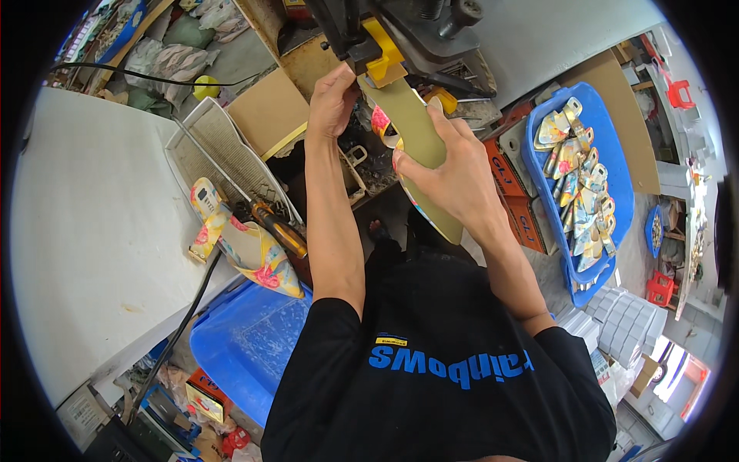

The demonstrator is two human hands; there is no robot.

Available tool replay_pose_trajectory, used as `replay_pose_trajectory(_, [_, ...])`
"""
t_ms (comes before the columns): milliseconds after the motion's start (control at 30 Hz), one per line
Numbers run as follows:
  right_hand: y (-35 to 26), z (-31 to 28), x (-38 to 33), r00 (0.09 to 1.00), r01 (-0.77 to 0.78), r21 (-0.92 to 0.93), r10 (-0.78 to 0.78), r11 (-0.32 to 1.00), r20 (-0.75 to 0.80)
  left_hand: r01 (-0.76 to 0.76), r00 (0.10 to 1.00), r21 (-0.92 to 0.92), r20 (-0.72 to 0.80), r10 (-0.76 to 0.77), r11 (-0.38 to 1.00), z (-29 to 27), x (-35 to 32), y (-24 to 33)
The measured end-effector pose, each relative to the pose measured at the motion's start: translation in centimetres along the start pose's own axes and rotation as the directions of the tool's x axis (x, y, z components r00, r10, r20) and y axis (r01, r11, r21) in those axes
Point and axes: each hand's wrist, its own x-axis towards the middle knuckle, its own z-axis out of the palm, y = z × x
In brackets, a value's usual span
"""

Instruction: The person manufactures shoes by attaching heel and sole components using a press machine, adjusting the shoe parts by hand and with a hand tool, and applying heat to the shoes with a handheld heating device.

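My right hand (450, 169) grips a floral pointed-toe shoe (422, 131), its olive sole turned up, with the thumb on one edge and the fingers along the other. The shoe's heel end meets the yellow part (383, 52) of a dark machine, and its toe points back toward me. Beside that heel end, my left hand (332, 100) is closed, with its fingers curled out of sight against the machine; what they hold, if anything, is hidden. A matching floral shoe (258, 250) lies on its side by the white table's edge, next to a screwdriver (279, 229).
At the right, a blue basket (622, 165) holds several floral shoe pieces. Orange boxes (508, 173) stand beside it. A blue bin (231, 339) is below my left arm. A wire tray (212, 142) and an open cardboard box (265, 112) flank the white table (96, 208).
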Motion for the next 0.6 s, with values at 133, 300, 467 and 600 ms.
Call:
replay_pose_trajectory(133, [-0.6, -0.2, 0.1, 1.0, -0.027, 0.026, 0.027, 0.999, 0.004, -0.002, 1.0, 0.007, -0.028, 0.002, 1.0, -0.4, 0.3, -0.5])
replay_pose_trajectory(300, [-0.7, -0.5, 0.2, 0.999, -0.03, 0.002, 0.03, 1.0, 0.02, -0.03, 0.998, -0.002, -0.054, 0.03, 1.0, 0.8, 0.6, -0.2])
replay_pose_trajectory(467, [-0.5, -0.3, 0.3, 0.996, 0.019, -0.092, -0.011, 0.996, 0.086, -0.1, 0.988, 0.022, -0.114, 0.102, 0.995, 1.0, 0.9, -1.1])
replay_pose_trajectory(600, [-0.4, -1.2, -0.2, 0.982, 0.092, -0.124, -0.07, 0.988, 0.174, -0.054, 0.991, -0.069, -0.123, 0.045, 0.996, -0.4, 1.6, -3.4])
